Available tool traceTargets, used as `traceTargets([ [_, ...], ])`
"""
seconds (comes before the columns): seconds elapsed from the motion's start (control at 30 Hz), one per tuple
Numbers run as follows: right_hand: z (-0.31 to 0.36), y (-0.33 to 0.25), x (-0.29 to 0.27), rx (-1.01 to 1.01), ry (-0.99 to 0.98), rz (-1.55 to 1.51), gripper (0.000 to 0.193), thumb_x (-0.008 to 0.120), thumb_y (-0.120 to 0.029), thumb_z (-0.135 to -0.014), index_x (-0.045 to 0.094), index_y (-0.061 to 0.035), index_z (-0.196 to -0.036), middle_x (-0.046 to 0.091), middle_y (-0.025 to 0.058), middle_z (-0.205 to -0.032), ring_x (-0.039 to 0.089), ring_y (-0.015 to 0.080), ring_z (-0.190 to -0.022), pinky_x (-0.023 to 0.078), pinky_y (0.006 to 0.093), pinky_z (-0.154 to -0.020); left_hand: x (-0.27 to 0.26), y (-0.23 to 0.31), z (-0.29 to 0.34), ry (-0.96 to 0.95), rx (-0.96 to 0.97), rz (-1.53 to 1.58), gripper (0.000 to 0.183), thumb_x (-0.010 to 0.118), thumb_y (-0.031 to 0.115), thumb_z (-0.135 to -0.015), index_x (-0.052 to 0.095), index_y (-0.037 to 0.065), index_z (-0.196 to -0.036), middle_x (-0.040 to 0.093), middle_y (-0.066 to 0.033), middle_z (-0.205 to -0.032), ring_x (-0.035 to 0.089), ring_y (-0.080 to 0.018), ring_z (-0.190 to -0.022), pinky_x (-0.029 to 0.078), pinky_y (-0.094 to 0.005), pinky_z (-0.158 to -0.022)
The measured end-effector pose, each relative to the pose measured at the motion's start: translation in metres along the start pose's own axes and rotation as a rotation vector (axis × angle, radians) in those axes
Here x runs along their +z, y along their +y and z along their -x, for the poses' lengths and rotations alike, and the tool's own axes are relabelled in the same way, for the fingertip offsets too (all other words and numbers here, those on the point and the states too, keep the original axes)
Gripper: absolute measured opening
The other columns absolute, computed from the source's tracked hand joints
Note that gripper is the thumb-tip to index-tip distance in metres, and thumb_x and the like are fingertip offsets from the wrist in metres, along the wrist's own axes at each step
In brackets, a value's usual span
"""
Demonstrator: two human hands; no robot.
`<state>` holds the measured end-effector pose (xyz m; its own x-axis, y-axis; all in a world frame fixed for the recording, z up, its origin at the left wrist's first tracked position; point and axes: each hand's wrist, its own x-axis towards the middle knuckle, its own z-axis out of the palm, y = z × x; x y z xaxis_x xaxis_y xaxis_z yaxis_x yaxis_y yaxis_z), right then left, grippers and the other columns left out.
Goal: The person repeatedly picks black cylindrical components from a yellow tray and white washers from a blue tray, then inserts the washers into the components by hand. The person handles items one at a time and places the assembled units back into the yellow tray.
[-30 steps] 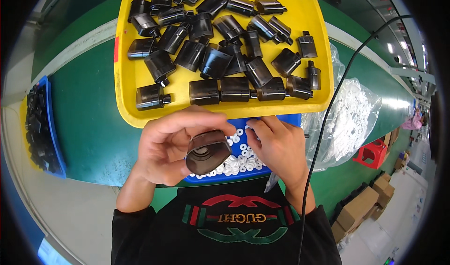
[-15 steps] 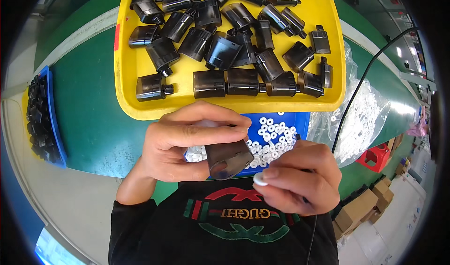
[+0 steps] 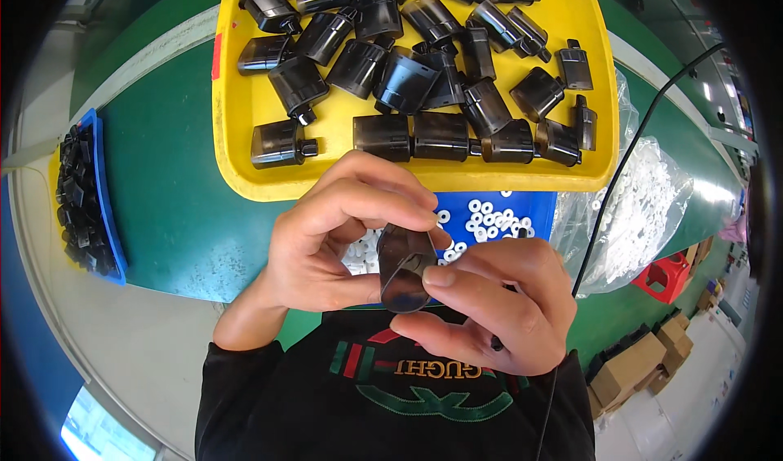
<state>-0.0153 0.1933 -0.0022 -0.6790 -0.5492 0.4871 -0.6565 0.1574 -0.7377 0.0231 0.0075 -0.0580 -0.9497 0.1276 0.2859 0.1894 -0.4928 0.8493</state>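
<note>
In my left hand (image 3: 326, 241) is a smoky, see-through dark plastic cartridge (image 3: 405, 285), gripped between thumb and fingers with its wide end toward me. My right hand (image 3: 510, 302) is closed about the lower right of this cartridge, one fingertip pressed on its side and another digit just below. No white ring shows at the right fingertips now. A slim dark thing (image 3: 497, 343) peeks out under the right palm; what it is stays hidden. Behind the hands, a blue tray (image 3: 542, 208) holds loose white rings (image 3: 489, 219), partly covered by my hands.
A yellow tray (image 3: 232, 163) of similar dark cartridges stands just beyond my hands. A clear bag (image 3: 644, 208) of white pieces lies right, with a black cable (image 3: 626, 151) before it. A blue bin (image 3: 110, 208) of dark parts is far left. A red stool (image 3: 665, 277) stands lower right.
My right hand has moved left and up to the cartridge; the white ring at its fingertips is out of sight. The cartridge has turned more upright. The whole view has shifted slightly.
</note>
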Motion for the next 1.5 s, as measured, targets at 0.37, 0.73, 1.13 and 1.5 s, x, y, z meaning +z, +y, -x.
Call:
traceTargets([
  [0.37,0.001,0.006,-0.008,0.036,-0.075,-0.084,0.038,0.08,-0.009,-0.067,0.073,-0.0041,-0.104,0.065,0.0094,-0.093,0.062,0.0139,-0.062,0.047,0.0232,-0.047,0.006,0.002,0.008,0.144,0.017,-0.031,0.044,0.082,-0.003,-0.076,0.051,-0.001,-0.108,0.065,-0.021,-0.105,0.068,-0.0282,-0.103,0.059,-0.04,-0.086],
  [0.73,-0.023,-0.004,-0.026,-0.128,0.172,-1.053,0.01,0.058,-0.01,-0.085,0.06,-0.0081,-0.075,0.061,0.0054,-0.071,0.054,0.0144,-0.054,0.038,0.025,-0.044,0.01,0.019,-0.009,0.035,0.087,-0.807,0.032,0.088,-0.003,-0.066,0.064,0.005,-0.086,0.063,-0.0055,-0.077,0.061,-0.0158,-0.069,0.048,-0.0276,-0.059],
  [1.13,-0.04,0.001,0.005,0.012,-0.062,-1.026,0.021,0.062,-0.007,-0.087,0.05,-0.0086,-0.07,0.056,0.005,-0.067,0.045,0.0172,-0.049,0.033,0.0288,-0.044,0.004,0.0,0.005,0.043,0.159,-0.649,0.033,0.086,0.001,-0.066,0.064,0.005,-0.091,0.065,-0.0065,-0.075,0.065,-0.0203,-0.063,0.049,-0.0292,-0.056],
  [1.5,-0.038,-0.007,-0.014,2.035,0.315,-3.485,0.019,0.062,-0.014,-0.076,0.048,-0.0088,-0.064,0.047,0.0033,-0.058,0.045,0.0147,-0.048,0.037,0.0257,-0.043,0.005,-0.001,0.007,0.017,0.177,-0.575,0.03,0.085,0.003,-0.07,0.063,0.004,-0.09,0.065,-0.0074,-0.075,0.064,-0.0211,-0.062,0.048,-0.03,-0.055],
])
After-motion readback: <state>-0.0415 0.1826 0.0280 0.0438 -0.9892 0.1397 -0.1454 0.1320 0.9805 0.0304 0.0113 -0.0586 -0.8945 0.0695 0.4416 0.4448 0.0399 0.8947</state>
